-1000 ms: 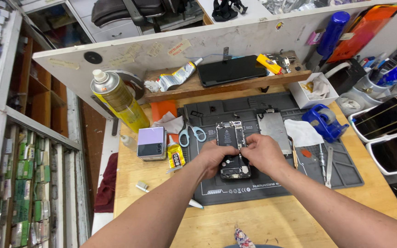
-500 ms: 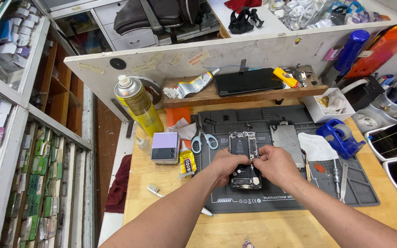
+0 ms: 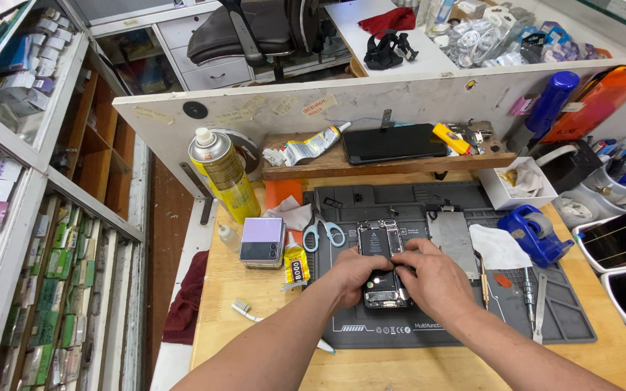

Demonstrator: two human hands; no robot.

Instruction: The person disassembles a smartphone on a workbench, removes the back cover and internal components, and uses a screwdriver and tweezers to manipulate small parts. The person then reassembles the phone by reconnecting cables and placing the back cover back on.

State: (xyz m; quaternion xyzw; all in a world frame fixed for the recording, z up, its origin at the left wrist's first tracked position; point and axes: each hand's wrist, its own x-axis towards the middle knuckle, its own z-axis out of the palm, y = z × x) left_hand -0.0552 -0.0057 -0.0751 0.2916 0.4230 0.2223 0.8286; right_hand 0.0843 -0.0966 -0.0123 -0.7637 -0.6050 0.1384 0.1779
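Here both hands meet over an opened phone (image 3: 380,255) that lies with its back off, inner boards and battery showing, near the middle of a dark grey work mat (image 3: 472,318) on the wooden bench (image 3: 269,318). The left hand (image 3: 353,274) grips the phone's lower left edge, fingers curled around it, while the right hand (image 3: 432,279) lies over the lower right part, thumb and forefinger pinched together on the phone's middle; what, if anything, sits between those fingertips is too small to tell. Just right of the phone a flat metal plate (image 3: 452,239) rests on the mat, and beyond it a white cloth (image 3: 498,246) and a blue tape dispenser (image 3: 534,233). Left of the phone, scissors (image 3: 322,230) with pale blue handles lie on the mat's edge, with a small yellow glue tube (image 3: 296,264) and a folded lilac phone (image 3: 262,242) beside them on the wood. A tall yellow spray can (image 3: 224,177) stands at the bench's back left corner. A screwdriver (image 3: 527,288) and a metal spatula (image 3: 540,308) lie on the mat to the right of the right hand. A raised wooden shelf (image 3: 313,168) behind holds a dark phone (image 3: 393,143) and a squeezed tube (image 3: 309,148).
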